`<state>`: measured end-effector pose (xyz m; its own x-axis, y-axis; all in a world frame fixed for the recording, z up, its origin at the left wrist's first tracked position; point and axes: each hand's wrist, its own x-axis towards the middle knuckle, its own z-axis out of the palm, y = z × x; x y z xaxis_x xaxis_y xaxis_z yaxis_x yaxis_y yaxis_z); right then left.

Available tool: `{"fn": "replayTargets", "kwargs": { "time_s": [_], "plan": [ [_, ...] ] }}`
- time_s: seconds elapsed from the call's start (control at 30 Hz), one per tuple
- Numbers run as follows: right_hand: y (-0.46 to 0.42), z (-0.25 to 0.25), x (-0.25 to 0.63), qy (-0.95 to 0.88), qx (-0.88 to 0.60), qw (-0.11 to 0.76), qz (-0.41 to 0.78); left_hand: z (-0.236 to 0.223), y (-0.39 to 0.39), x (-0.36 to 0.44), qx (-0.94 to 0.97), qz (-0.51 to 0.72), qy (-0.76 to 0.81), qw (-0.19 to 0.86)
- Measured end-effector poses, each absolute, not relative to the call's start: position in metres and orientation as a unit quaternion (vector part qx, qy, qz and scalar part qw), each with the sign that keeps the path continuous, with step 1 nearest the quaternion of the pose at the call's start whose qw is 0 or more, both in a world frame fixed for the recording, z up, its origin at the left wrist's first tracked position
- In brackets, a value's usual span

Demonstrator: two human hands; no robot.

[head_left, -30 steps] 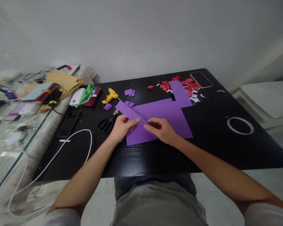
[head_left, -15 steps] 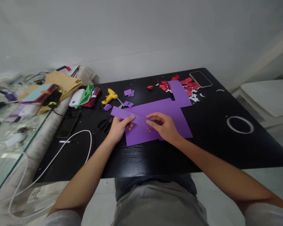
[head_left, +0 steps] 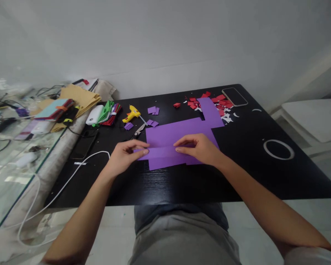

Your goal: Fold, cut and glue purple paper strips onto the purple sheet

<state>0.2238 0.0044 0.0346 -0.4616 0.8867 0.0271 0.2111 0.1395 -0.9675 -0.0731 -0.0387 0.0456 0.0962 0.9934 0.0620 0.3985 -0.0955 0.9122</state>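
A narrow strip of purple paper [head_left: 161, 152] is stretched between my two hands, roughly level. My left hand [head_left: 121, 157] pinches its left end between thumb and fingers. At the other end, my right hand [head_left: 202, 149] is closed on the strip with thumb and fingertips. Beneath it lies a larger purple sheet [head_left: 173, 131], partly covered by the strip and my right hand. Another purple piece [head_left: 211, 112] lies over the sheet's far right corner. Just beyond my left hand are scissors [head_left: 139, 131], their handles mostly hidden.
A yellow glue gun [head_left: 132, 114] and small purple pieces [head_left: 152, 110] lie on the black table [head_left: 132, 191]. Red paper pieces [head_left: 222, 101], a phone [head_left: 234, 96] and a white ring [head_left: 278, 149] are to the right. A white cable [head_left: 71, 184] crosses the left side.
The strip has swung from a slant to nearly level and come lower. My left hand has shifted left to its end. The right hand's fingers have closed on the right end.
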Motion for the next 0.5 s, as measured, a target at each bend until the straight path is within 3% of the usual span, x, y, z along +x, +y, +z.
{"fn": "replayTargets", "kwargs": {
  "time_s": [0.3, 0.5],
  "plan": [
    [-0.074, 0.01, 0.245, -0.693, -0.461, 0.229, 0.505, -0.003, -0.119, -0.05, 0.682, 0.314, 0.545, 0.372],
    [-0.096, 0.0, 0.248, -0.757, -0.462, 0.216, 0.408, -0.017, -0.141, -0.033, 0.739, 0.292, 0.535, 0.288]
  ]
}}
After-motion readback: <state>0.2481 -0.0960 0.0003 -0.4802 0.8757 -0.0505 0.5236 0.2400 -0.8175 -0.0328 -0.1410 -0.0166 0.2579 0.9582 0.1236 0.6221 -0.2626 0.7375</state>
